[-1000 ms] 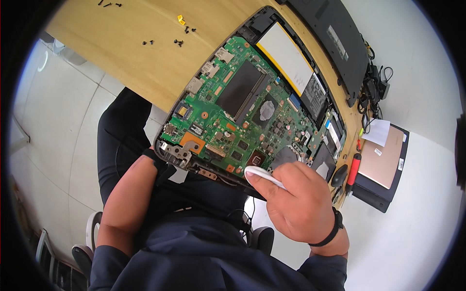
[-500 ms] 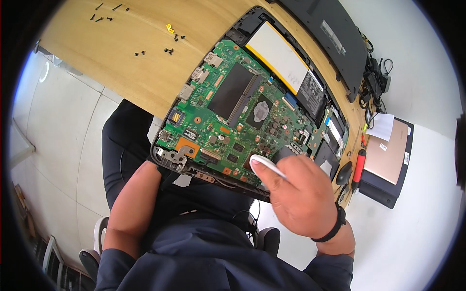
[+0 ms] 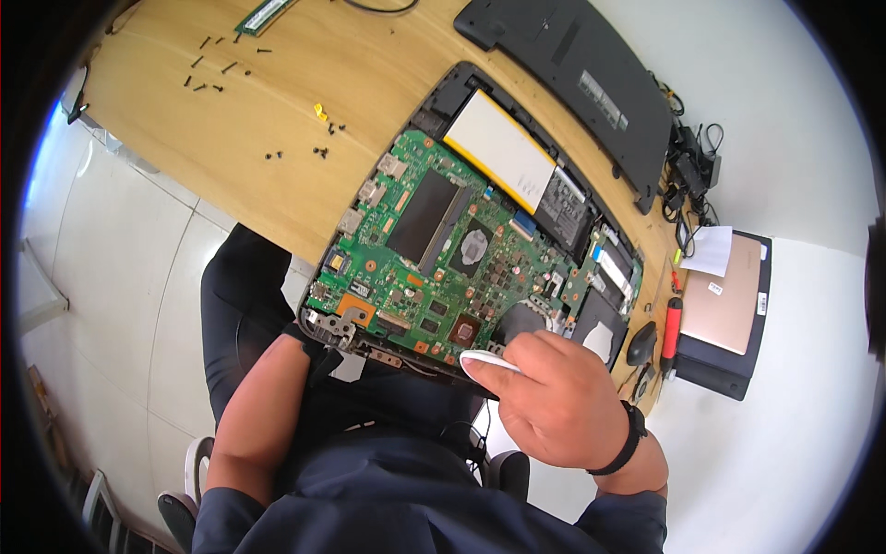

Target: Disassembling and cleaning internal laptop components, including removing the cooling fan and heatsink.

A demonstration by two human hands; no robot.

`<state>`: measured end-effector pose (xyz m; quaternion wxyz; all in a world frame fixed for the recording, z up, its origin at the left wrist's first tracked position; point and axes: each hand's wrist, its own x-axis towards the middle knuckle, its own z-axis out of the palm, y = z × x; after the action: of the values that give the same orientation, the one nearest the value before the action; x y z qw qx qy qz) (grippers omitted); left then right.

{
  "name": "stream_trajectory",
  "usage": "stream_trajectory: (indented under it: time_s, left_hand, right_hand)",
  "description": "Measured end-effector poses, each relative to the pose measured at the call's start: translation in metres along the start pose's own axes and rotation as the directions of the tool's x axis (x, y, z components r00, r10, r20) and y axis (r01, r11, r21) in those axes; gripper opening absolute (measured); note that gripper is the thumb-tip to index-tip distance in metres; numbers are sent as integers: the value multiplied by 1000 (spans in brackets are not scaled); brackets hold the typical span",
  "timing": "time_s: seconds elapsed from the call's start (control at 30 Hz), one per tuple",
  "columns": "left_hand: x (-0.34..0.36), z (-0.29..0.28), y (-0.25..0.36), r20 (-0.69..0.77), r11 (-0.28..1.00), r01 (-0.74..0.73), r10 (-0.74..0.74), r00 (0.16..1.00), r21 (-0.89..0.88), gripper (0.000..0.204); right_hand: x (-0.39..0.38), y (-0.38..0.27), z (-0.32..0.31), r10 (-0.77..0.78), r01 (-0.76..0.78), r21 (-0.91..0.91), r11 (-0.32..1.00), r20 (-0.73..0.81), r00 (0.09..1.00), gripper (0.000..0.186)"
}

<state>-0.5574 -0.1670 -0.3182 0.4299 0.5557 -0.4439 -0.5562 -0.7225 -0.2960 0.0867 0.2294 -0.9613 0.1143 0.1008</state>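
An opened laptop base lies on the table's near edge and over my lap, its green circuit board [image 3: 392, 242] bare. My right hand [image 3: 554, 397] is closed on a white, flat, round-ended piece [image 3: 489, 358], whose exact kind I cannot make out. Its tip is over the board's near edge, just beside a brown square chip [image 3: 466, 330]. Grey paste covers another chip [image 3: 475, 246] farther in. A yellow-edged white battery [image 3: 503, 148] sits along the far side. My left forearm reaches to the laptop's near left corner by the metal hinge [image 3: 337, 325]; the left fingers are hidden.
Several loose screws [image 3: 229, 67] and a small yellow piece [image 3: 320, 112] are scattered at the left. Behind lie a memory module [image 3: 265, 16] and a black laptop cover [image 3: 591, 83]. To the right are cables [image 3: 688, 166], a red-handled tool [image 3: 672, 330], a mouse [image 3: 641, 343] and stacked laptops [image 3: 729, 295].
The white piece has moved off the brown chip toward the near edge, leaving that chip uncovered. My view has shifted, showing more of the table's far side.
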Motion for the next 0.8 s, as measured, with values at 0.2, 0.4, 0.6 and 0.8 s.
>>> stream_trajectory:
  time_s: [0.2, 0.4, 0.6, 0.8]
  left_hand:
    - [4, -3, -8, 3, 994, -77, 77, 997, 72, 48]
    - [-5, -1, -20, 17, 985, -119, 118, 993, 128, 48]
    - [-11, 0, 18, -166, 988, -131, 143, 976, 85, 43]
    - [-15, 0, 16, -169, 984, 125, -103, 980, 125, 42]
  right_hand:
    - [-5, -3, -37, 144, -160, -37, 986, -284, 948, 46]
    - [25, 31, -62, 223, -261, -43, 964, -398, 890, 37]
    - [49, 43, -49, 195, -191, 45, 980, -329, 924, 35]
    - [59, 36, -40, 162, -173, -42, 984, -201, 966, 39]
